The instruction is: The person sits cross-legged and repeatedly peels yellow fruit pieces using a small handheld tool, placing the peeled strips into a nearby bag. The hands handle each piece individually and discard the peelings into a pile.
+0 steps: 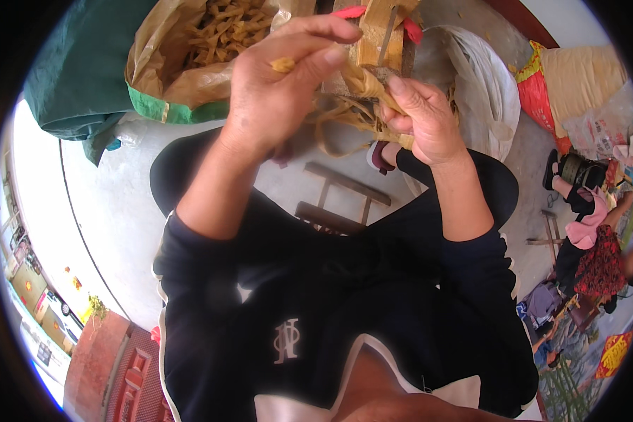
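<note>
A twisted bundle of flat yellowish-brown strips point(366, 84) is stretched between my two hands. My left hand point(285, 79) holds its upper left part, and a short end of strip pokes out near the base of the thumb. The bundle's lower right part is pinched between the thumb and curled fingers of my right hand point(424, 118). Loose strips point(343, 124) hang and curl below the bundle. Just behind the hands stands a wooden block point(382, 37) with a narrow metal piece on it and red cloth at its sides.
An open, paper-lined sack point(179, 87) of knotted strips stands upper left, beside dark green cloth point(84, 68). A white plastic bag point(488, 84) and a large tan roll point(585, 74) are at right. A wooden stool point(343, 184) shows between my legs. Another person sits far right.
</note>
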The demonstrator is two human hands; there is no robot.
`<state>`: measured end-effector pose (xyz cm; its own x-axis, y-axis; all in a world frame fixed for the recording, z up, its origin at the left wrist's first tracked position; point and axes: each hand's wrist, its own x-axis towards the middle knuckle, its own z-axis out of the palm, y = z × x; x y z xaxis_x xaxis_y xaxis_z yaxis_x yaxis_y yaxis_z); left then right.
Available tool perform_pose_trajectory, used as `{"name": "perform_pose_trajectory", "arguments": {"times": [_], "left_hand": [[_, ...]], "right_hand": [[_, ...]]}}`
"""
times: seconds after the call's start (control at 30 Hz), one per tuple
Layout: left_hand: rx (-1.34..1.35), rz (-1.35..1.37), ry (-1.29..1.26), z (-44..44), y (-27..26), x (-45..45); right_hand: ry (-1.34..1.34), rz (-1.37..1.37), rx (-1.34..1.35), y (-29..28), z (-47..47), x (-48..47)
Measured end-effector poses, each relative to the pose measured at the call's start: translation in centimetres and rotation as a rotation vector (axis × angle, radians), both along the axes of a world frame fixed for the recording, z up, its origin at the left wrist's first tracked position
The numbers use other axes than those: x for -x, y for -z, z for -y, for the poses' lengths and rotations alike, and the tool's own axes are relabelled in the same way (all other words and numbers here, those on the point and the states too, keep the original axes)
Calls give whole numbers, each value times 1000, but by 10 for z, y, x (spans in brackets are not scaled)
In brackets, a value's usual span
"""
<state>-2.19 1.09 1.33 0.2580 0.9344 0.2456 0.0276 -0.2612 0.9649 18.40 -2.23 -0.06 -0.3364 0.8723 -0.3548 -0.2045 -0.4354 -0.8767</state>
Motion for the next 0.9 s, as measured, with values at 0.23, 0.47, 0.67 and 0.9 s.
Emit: {"name": "perform_pose_trajectory", "arguments": {"times": [0.23, 0.47, 0.67, 0.9], "left_hand": [[598, 139, 216, 6, 0, -7], [706, 237, 19, 3, 12, -17], [569, -47, -101, -19, 42, -39], [161, -469, -301, -23, 69, -33]], "right_hand": [[6, -68, 159, -1, -1, 4], [120, 332, -164, 0, -9, -14], [233, 1000, -500, 24, -32, -19], [244, 1243, -539, 36, -33, -15]]}}
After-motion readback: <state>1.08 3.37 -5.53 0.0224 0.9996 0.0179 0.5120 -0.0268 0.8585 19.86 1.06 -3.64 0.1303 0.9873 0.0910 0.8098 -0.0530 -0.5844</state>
